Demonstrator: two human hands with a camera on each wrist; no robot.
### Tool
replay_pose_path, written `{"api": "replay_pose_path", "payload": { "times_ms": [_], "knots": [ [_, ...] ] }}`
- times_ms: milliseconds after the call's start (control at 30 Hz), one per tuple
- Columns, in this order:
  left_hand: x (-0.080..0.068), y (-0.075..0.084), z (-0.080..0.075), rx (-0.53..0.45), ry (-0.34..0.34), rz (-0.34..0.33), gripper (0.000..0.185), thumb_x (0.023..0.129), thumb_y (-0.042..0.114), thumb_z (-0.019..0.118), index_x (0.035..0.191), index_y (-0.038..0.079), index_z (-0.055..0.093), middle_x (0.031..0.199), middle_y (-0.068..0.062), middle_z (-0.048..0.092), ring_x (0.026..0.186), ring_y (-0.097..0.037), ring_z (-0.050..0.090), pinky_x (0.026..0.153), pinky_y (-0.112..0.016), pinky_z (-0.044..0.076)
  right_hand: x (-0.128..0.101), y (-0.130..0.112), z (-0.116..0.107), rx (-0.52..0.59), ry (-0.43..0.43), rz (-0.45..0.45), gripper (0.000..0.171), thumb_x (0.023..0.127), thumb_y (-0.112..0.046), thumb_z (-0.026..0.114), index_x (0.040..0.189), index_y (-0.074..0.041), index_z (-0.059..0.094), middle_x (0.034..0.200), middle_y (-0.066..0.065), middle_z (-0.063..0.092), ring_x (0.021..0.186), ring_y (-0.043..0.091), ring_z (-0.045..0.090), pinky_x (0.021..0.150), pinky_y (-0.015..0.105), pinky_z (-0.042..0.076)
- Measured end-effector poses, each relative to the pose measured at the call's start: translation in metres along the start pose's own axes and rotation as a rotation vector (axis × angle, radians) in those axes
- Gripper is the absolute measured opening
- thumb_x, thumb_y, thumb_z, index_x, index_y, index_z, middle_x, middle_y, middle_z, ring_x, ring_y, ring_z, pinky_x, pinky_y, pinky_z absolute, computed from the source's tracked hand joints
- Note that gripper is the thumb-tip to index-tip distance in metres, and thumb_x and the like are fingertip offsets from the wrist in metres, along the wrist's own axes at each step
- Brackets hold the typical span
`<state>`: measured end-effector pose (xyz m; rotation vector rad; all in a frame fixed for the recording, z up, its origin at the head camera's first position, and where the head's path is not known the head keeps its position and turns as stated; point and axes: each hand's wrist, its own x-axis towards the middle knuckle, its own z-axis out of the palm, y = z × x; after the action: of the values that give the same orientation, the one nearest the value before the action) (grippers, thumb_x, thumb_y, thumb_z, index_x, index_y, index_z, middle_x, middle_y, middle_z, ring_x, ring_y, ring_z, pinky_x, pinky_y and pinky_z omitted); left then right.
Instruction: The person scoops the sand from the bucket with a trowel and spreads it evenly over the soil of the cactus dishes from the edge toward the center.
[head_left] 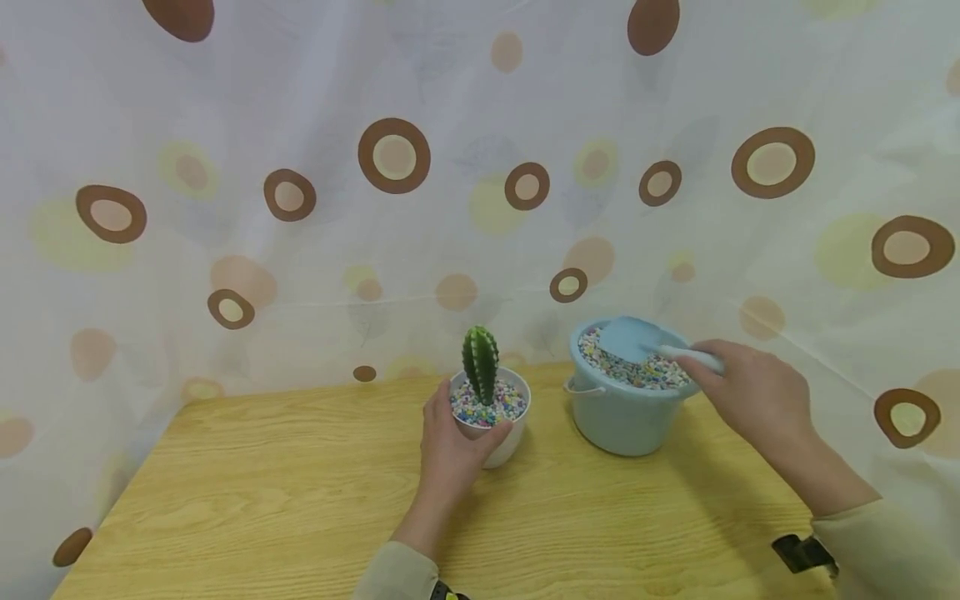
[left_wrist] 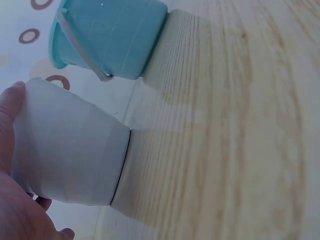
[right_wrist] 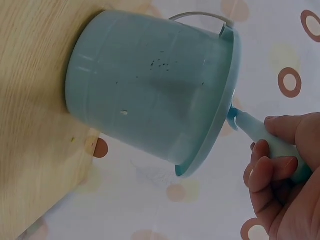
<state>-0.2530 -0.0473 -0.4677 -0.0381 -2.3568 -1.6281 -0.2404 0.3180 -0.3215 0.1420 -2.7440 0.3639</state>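
Observation:
My left hand [head_left: 448, 446] grips the side of a white pot [head_left: 504, 450], thumb and fingers curled round it below the rim. A green ribbed cactus [head_left: 481, 365] stands upright in the pot, in a bed of multicoloured pebbles [head_left: 472, 410]. The pot's base rests on the table in the left wrist view. My right hand [head_left: 761, 400] holds the handle of a light blue toy shovel [head_left: 630, 339], its fingers wrapped round the grip in the right wrist view. The shovel's blade lies over the pebbles inside a light blue bucket [head_left: 628, 425].
The bucket stands to the right of the pot, filled with small pebbles, its pale handle [left_wrist: 82, 47] hanging down on one side. Under both is a wooden table [head_left: 300, 483]. A dotted curtain [head_left: 450, 225] hangs right behind the table's far edge.

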Motion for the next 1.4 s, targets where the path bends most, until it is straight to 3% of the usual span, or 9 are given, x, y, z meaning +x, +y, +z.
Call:
{"api": "replay_pose_path", "payload": {
  "times_ms": [200, 500, 667, 800, 900, 1000, 1233, 1267, 1400],
  "knots": [
    [0.000, 0.000, -0.001, -0.013, -0.003, -0.001, 0.116, 0.086, 0.047, 0.096, 0.172, 0.007, 0.030, 0.170, -0.024, 0.035, 0.153, -0.048, 0.042, 0.123, -0.066, 0.037, 0.001, 0.012, 0.002, 0.029, -0.088, 0.040, 0.061, 0.113, -0.054, 0.058, 0.143, -0.003, 0.070, 0.108, 0.021, 0.079, 0.066, 0.024, 0.060, 0.046, 0.039, 0.039],
    [0.000, 0.001, -0.004, -0.019, -0.029, -0.012, 0.117, 0.087, 0.047, 0.095, 0.174, 0.008, 0.027, 0.171, -0.022, 0.033, 0.154, -0.046, 0.040, 0.124, -0.065, 0.036, 0.002, 0.021, 0.005, 0.072, -0.113, 0.042, 0.063, 0.113, -0.053, 0.058, 0.144, 0.001, 0.068, 0.087, 0.007, 0.074, 0.062, 0.024, 0.052, 0.048, 0.039, 0.036],
    [0.001, -0.001, -0.006, -0.028, -0.029, -0.004, 0.116, 0.087, 0.046, 0.095, 0.173, 0.006, 0.028, 0.170, -0.024, 0.034, 0.153, -0.046, 0.042, 0.124, -0.064, 0.036, 0.003, 0.024, 0.006, 0.069, -0.131, 0.059, 0.064, 0.113, -0.054, 0.059, 0.144, 0.002, 0.069, 0.103, 0.019, 0.078, 0.068, 0.026, 0.059, 0.050, 0.039, 0.040],
    [0.003, -0.003, -0.006, -0.027, -0.035, -0.004, 0.115, 0.087, 0.045, 0.096, 0.172, 0.007, 0.028, 0.169, -0.024, 0.035, 0.153, -0.045, 0.042, 0.125, -0.063, 0.036, 0.005, 0.027, 0.006, 0.070, -0.155, 0.067, 0.066, 0.112, -0.055, 0.058, 0.145, 0.002, 0.068, 0.129, 0.031, 0.073, 0.089, 0.043, 0.072, 0.055, 0.039, 0.048],
    [0.004, -0.004, -0.007, -0.028, -0.045, -0.007, 0.114, 0.087, 0.044, 0.096, 0.172, 0.008, 0.029, 0.168, -0.023, 0.036, 0.152, -0.044, 0.043, 0.125, -0.062, 0.036, 0.005, 0.030, 0.007, 0.079, -0.169, 0.071, 0.068, 0.112, -0.056, 0.058, 0.145, 0.003, 0.068, 0.136, 0.033, 0.069, 0.106, 0.054, 0.071, 0.060, 0.042, 0.053],
    [0.005, -0.004, -0.009, -0.031, -0.058, -0.005, 0.114, 0.087, 0.044, 0.096, 0.172, 0.007, 0.029, 0.168, -0.023, 0.036, 0.152, -0.043, 0.043, 0.125, -0.062, 0.036, 0.005, 0.032, 0.008, 0.089, -0.180, 0.075, 0.069, 0.112, -0.056, 0.057, 0.145, 0.003, 0.068, 0.133, 0.031, 0.072, 0.107, 0.052, 0.071, 0.063, 0.045, 0.054],
    [0.006, -0.004, -0.013, -0.036, -0.085, -0.013, 0.115, 0.089, 0.045, 0.095, 0.173, 0.007, 0.026, 0.169, -0.022, 0.034, 0.154, -0.043, 0.042, 0.125, -0.063, 0.035, 0.005, 0.032, 0.010, 0.167, -0.251, 0.097, 0.069, 0.114, -0.056, 0.054, 0.150, 0.003, 0.063, 0.104, 0.011, 0.080, 0.073, 0.021, 0.068, 0.059, 0.039, 0.048],
    [0.007, -0.004, -0.013, -0.039, -0.089, -0.014, 0.115, 0.089, 0.045, 0.094, 0.173, 0.007, 0.026, 0.170, -0.022, 0.033, 0.154, -0.043, 0.041, 0.126, -0.063, 0.035, 0.005, 0.031, 0.010, 0.166, -0.260, 0.102, 0.071, 0.114, -0.056, 0.053, 0.151, 0.003, 0.062, 0.099, 0.009, 0.078, 0.070, 0.021, 0.066, 0.058, 0.039, 0.046],
    [0.007, -0.005, -0.015, -0.032, -0.108, -0.022, 0.117, 0.090, 0.047, 0.093, 0.175, 0.007, 0.022, 0.172, -0.022, 0.030, 0.155, -0.045, 0.040, 0.125, -0.064, 0.035, 0.007, 0.032, 0.010, 0.106, -0.247, 0.092, 0.072, 0.114, -0.059, 0.052, 0.151, 0.001, 0.062, 0.118, 0.025, 0.076, 0.092, 0.045, 0.072, 0.062, 0.046, 0.052]
  ]
}}
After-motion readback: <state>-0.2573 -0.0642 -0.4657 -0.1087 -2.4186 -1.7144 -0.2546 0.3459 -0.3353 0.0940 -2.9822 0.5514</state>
